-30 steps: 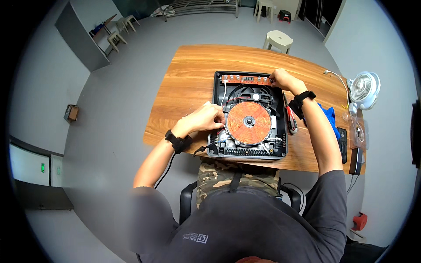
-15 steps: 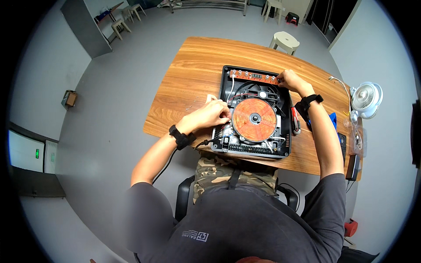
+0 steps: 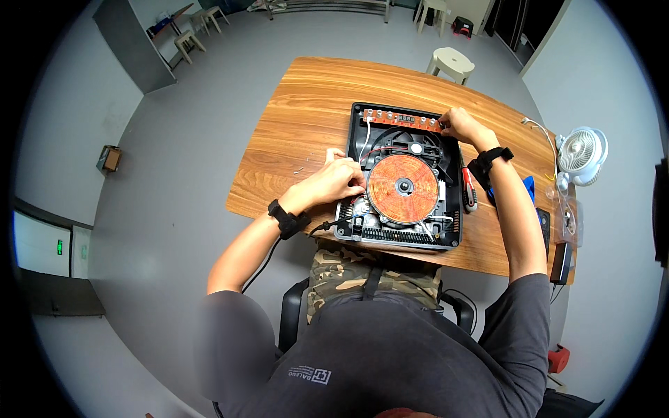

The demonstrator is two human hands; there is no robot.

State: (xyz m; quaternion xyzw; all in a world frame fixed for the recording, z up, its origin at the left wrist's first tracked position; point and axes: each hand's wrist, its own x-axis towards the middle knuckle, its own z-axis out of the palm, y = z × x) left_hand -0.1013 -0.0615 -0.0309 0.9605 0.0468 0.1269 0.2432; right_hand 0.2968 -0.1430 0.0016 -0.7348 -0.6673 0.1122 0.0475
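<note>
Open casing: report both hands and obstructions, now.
Left hand beside copper coil. Right hand at right end of circuit board. Casing open, coil face uncovered. Screwdriver outside, right of casing.

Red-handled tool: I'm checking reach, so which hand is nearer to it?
Right. The right hand is just beyond the red-handled tool, at the right end of the circuit board; the left hand is across the copper coil from the tool.

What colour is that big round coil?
The flat round coil is coppery orange; it shows best in the head view.
</note>
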